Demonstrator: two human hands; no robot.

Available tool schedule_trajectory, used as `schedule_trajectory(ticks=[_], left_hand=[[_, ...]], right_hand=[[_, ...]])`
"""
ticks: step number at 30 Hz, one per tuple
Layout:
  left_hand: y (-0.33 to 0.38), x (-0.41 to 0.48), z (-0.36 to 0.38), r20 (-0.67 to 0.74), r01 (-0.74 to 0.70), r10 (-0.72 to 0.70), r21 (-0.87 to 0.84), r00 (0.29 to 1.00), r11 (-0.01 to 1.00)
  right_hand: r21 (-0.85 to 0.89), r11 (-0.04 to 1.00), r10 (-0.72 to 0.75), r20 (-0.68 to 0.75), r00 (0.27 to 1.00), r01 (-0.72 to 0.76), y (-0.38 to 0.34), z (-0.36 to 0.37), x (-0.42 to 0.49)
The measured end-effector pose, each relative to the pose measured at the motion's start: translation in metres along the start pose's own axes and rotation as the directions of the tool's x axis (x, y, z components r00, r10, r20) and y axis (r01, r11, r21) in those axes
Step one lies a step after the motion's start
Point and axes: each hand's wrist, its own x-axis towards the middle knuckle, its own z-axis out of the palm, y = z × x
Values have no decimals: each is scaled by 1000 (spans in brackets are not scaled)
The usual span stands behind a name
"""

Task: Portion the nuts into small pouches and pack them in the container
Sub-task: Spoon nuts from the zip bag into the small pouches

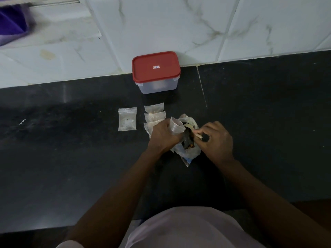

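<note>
Dark glossy worktop [71, 158]. Big clear bag of nuts [188, 153] lies between left grip [162, 136] and right grip [215, 140]. Three overlapping pouches [155, 116] with pale contents run away from left grip, nearest one partly under it. Lone flat pouch [127, 119] lies further left of left grip. Red-lidded container [155, 77] stands well beyond both grips, against tiled wall [232, 33].
</note>
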Motion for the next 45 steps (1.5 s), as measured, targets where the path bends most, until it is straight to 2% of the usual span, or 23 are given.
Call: schedule_trajectory(ticks=[4, 9, 14, 19, 22, 27, 32, 37, 41, 45], left_hand=[[-1, -2, -5, 103, 31, -28, -34, 994, 999], [-4, -4, -6, 138, 50, -34, -116, 990, 992], [-8, -9, -6, 130, 55, -27, -213, 991, 976], [-9, -14, -2, 103, -9, 42, -298, 994, 955], [-10, -13, 0, 100, -5, 33, -271, 994, 963], [-10, -12, 0, 77, 14, 7, -262, 997, 965], [-9, -14, -3, 88, 19, 2, -240, 996, 971], [-10, -15, -5, 111, 31, -2, -259, 994, 965], [-10, -14, -3, 94, 27, -2, -261, 996, 965], [-11, -13, -2, 83, 38, -16, -270, 996, 962]], right_hand=[[-10, 1000, -22, -14, 1000, 22, 0, 2, 4], [11, 998, -65, -19, 998, 65, 4, 4, 6], [10, 990, -139, 8, 990, 139, 5, 9, 5], [-43, 969, -246, -61, 967, 243, 4, 12, 10], [-85, 941, -335, -99, 937, 328, 1, 13, 14], [-113, 920, -384, -84, 919, 374, 3, 13, 17], [-166, 952, -269, -69, 961, 255, 3, 9, 22], [-81, 992, -97, 26, 995, 98, -2, 5, 32], [-33, 995, -94, 91, 991, 98, -3, 4, 19], [16, 990, -139, 2, 990, 139, -3, 1, 9]])
